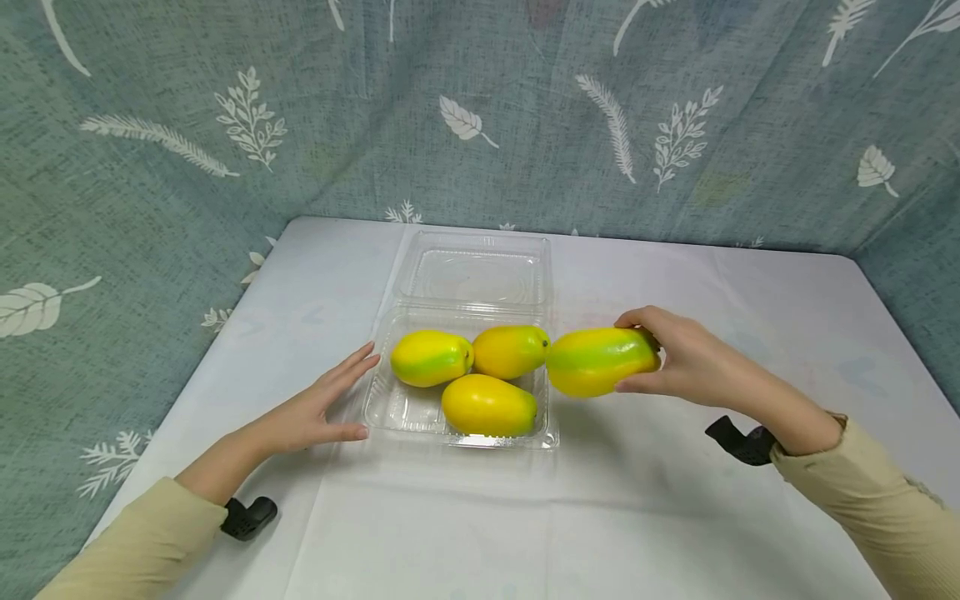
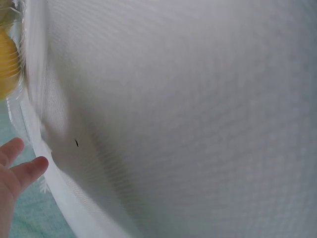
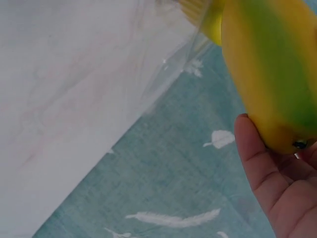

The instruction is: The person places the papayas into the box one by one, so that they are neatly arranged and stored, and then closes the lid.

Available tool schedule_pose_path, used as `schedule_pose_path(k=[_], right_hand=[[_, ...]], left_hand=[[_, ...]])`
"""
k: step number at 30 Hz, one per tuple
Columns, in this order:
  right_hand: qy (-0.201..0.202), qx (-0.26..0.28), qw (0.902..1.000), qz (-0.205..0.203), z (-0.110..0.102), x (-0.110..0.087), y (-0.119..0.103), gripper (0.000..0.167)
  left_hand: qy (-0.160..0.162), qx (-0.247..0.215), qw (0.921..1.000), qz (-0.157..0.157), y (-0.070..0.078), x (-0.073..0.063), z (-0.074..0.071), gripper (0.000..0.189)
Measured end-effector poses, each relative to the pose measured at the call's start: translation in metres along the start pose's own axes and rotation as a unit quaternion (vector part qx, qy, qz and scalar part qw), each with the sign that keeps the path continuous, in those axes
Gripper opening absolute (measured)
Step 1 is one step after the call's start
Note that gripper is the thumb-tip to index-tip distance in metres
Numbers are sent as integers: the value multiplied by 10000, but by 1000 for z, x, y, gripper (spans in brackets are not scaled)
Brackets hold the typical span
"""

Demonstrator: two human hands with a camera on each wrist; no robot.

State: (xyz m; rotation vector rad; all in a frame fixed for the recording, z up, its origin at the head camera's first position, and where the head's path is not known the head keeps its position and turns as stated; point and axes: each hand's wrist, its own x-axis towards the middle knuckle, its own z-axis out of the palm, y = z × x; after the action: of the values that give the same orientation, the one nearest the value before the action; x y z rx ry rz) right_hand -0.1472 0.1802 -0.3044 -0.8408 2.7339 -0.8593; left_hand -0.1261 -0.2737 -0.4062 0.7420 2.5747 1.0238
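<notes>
My right hand [image 1: 686,354] grips a yellow papaya [image 1: 600,360] with a green streak by its right end, thumb on the near side and fingers on the far side. In the right wrist view, the dark stem spot of this papaya [image 3: 272,74] faces the palm. Its left end overlaps the right rim of a clear plastic clamshell box [image 1: 405,417]. Inside the box lie three more papayas: one at left [image 1: 427,358], one at the back right [image 1: 512,351] and one in front [image 1: 489,406]. My left hand [image 1: 311,412], fingers spread, has its fingertips right at the box's left edge.
The box's lid [image 1: 476,271] lies folded back behind its base. A white cloth [image 1: 450,517] covers the table. Behind and at the sides hangs a blue-green curtain [image 1: 375,108] with white leaf prints. Black wrist mounts [image 1: 249,518] stick out from both sleeves.
</notes>
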Motion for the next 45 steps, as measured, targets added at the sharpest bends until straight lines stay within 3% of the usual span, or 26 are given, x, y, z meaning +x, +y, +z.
schedule_pose_path(k=[10, 21, 30, 45], right_hand=[[39, -55, 10000, -49, 3, 12, -18, 53], [-31, 302, 9995, -93, 9, 27, -41, 52], [-209, 346, 9986, -343, 16, 39, -60, 54], [-399, 320, 9977, -443, 27, 55, -90, 54]], left_hand=[[51, -27, 10000, -9, 0, -1, 0, 88], [92, -10, 9999, -85, 0, -1, 0, 88], [187, 193, 9996, 99, 1, 0, -2, 86], [203, 326, 9992, 115, 3, 2, -3, 78]])
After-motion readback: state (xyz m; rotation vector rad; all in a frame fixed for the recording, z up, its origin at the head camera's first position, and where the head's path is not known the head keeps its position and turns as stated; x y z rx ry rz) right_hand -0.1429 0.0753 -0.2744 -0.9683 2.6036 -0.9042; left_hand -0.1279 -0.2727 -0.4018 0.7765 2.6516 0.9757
